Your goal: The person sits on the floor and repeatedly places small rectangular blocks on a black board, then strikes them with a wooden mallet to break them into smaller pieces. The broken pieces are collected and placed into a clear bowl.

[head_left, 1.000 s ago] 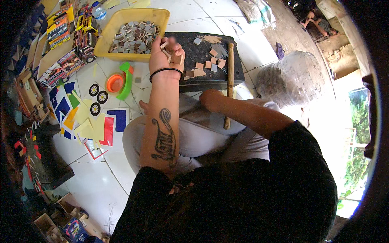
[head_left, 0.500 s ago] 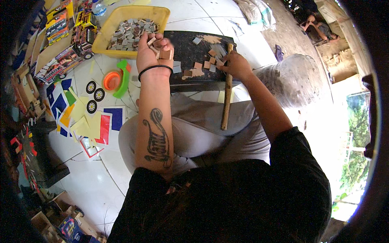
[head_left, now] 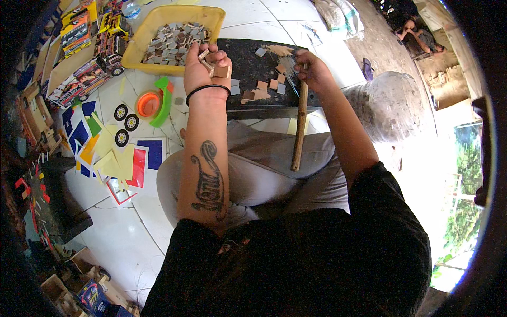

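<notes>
My left hand (head_left: 205,79) is turned palm up, its fingers curled round several small wooden tiles (head_left: 222,72). Over the right end of a black work block (head_left: 248,112), my right hand (head_left: 313,74) has its fingertips pinched together; whatever is in them is too small to make out. A wooden stick (head_left: 300,132) runs from beneath that hand down over the block's edge toward my lap. Loose brown tiles (head_left: 262,85) and grey tiles (head_left: 235,86) lie scattered on the block's top.
Beyond my left hand stands a yellow tub (head_left: 134,59) of similar tiles. Tape in an orange ring (head_left: 149,104), a green dispenser (head_left: 165,105), black wheels (head_left: 122,138) and coloured sheets (head_left: 108,165) lie on the floor at left. Toy trucks (head_left: 79,82) stand farther left.
My right hand has lifted from the tiles beside the stick and moved up and slightly right, fingers pinched. My left hand keeps its tiles; the view has shifted slightly.
</notes>
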A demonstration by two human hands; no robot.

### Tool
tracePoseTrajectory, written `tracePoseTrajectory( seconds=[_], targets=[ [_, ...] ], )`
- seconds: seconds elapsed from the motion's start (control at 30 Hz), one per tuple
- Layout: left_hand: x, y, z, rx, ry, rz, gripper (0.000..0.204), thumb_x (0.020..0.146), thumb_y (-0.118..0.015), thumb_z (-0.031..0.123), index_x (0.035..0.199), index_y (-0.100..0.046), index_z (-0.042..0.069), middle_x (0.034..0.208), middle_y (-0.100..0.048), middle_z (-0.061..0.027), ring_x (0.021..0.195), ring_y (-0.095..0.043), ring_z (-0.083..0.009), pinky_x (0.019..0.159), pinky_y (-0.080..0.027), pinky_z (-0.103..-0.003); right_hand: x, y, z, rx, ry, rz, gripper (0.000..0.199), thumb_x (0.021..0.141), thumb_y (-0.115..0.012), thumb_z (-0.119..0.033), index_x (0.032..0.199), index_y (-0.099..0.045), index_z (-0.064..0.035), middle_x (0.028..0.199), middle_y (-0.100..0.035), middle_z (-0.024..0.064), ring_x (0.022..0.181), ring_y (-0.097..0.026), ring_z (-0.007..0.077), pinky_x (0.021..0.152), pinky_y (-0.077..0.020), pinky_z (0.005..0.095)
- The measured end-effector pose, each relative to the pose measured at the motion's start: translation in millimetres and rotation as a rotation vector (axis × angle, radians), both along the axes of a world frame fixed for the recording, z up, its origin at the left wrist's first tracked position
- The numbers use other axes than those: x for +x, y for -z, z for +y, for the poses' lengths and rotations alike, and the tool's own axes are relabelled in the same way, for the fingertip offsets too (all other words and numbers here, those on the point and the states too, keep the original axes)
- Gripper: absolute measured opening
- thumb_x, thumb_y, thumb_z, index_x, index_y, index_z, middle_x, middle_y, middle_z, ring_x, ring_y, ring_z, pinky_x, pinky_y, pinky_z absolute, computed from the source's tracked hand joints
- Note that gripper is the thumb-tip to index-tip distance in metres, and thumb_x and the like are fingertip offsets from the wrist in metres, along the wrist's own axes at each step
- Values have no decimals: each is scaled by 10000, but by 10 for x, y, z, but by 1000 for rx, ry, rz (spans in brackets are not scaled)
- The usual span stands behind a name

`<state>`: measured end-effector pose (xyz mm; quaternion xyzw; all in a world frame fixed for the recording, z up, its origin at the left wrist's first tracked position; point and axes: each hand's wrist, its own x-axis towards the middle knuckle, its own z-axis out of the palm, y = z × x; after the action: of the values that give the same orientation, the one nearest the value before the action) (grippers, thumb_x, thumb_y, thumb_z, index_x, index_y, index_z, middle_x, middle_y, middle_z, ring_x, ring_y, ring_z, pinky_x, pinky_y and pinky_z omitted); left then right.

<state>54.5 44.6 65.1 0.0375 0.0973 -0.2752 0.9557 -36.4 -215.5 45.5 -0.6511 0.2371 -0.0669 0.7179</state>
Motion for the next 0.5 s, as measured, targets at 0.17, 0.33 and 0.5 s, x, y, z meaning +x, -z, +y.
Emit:
tracePoseTrajectory(
  seconds=[0.17, 0.33, 0.5],
  targets=[
    [0, 5, -4, 6, -1, 13, 244, 927, -486, 274, 794, -499, 69, 700, -529, -72, 569, -493, -193, 466, -406, -283, 189, -52, 276, -1144, -125, 419, 309, 748, -691, -305, 930, -697, -55, 885, -676, 137, 802, -650, 224, 746, -499, 343],
    [2, 14, -8, -6, 4, 20, 244, 930, -478, 271, 799, -491, 65, 710, -522, -74, 571, -493, -196, 465, -407, -287, 273, -13, 367, -1366, -167, 537, 321, 733, -706, -318, 928, -697, -63, 863, -682, 107, 776, -650, 218, 692, -507, 336],
    [6, 20, -14, 8, -12, 16, 245, 932, -477, 272, 801, -478, 65, 725, -513, -78, 567, -488, -195, 465, -405, -288, 172, -3, 212, -412, -32, 65, 365, 787, -606, -341, 965, -635, -23, 883, -644, 86, 691, -589, 181, 536, -446, 245]
  ],
)
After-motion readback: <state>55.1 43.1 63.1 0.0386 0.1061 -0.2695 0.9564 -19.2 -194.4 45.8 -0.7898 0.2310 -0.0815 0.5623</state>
